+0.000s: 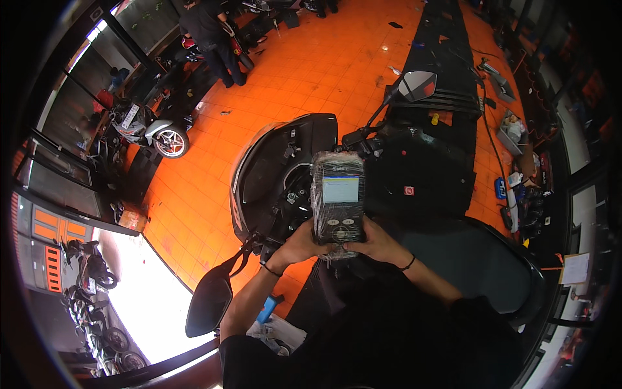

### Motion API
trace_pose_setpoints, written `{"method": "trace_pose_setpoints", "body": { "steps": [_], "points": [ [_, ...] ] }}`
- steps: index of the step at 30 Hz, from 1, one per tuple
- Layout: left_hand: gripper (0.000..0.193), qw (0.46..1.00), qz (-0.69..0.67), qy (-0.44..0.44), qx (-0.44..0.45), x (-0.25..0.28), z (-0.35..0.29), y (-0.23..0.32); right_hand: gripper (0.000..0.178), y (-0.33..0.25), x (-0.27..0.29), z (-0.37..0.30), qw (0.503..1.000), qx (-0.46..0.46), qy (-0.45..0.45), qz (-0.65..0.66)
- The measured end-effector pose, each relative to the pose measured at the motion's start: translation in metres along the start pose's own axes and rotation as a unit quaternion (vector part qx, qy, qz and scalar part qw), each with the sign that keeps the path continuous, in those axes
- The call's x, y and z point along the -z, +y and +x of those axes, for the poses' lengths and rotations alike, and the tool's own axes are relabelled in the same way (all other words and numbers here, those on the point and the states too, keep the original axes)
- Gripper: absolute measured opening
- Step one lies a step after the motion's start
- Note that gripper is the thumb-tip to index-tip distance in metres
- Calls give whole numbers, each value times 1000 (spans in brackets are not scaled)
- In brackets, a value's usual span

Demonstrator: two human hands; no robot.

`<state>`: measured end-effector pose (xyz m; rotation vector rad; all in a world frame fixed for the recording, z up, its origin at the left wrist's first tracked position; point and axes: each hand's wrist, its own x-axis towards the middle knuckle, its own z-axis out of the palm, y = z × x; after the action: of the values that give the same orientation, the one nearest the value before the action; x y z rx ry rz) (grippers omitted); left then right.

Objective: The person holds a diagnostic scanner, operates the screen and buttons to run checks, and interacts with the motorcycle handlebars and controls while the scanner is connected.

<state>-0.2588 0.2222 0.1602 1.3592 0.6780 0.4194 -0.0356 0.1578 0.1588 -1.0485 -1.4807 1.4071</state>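
Both my hands hold a handheld diagnostic scanner point(338, 211), a dark device wrapped in clear plastic film with its small screen lit. My left hand point(301, 245) grips the lower left side, and my right hand point(376, 242) grips the lower right, the thumbs near the buttons. Just beyond and below the scanner is a scooter, with its dark front cowl point(272, 168), two mirrors and handlebar. Its long black seat point(466, 259) extends to the right. The scanner hides part of the handlebar area.
A black lift platform point(427, 175) lies beyond the scooter on an orange tiled floor point(291, 84). The left mirror point(209, 301) juts out near my left forearm. Other scooters, one with a white wheel point(171, 141), stand at left. A person point(210, 42) stands far left. Bottles and tools line the right.
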Motion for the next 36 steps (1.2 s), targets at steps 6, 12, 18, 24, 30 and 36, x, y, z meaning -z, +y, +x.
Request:
{"method": "trace_pose_setpoints", "body": {
  "steps": [6, 12, 18, 24, 30, 36],
  "points": [
    [64, 999, -3, -1, 34, -2, 2, 9, 77, 12, 2, -2, 1000, 17, 8, -8],
    [62, 999, -7, -11, 36, 4, 2, -2, 76, 15, 1, -2, 998, 32, 18, -43],
    [61, 998, -10, -14, 67, 3, 1, -3, 73, 14, -5, -1, 999, 15, 35, -3],
    [60, 999, -6, -15, 50, 3, 3, -3, 73, 28, -4, -2, 999, 3, 36, -20],
    [61, 998, -12, -23, 53, 3, 1, -4, 77, 15, -6, -5, 999, -1, 36, -36],
    [63, 998, -6, -12, 61, 2, 1, 0, 71, 17, -9, -4, 999, 2, 38, 17]
  ]
}}
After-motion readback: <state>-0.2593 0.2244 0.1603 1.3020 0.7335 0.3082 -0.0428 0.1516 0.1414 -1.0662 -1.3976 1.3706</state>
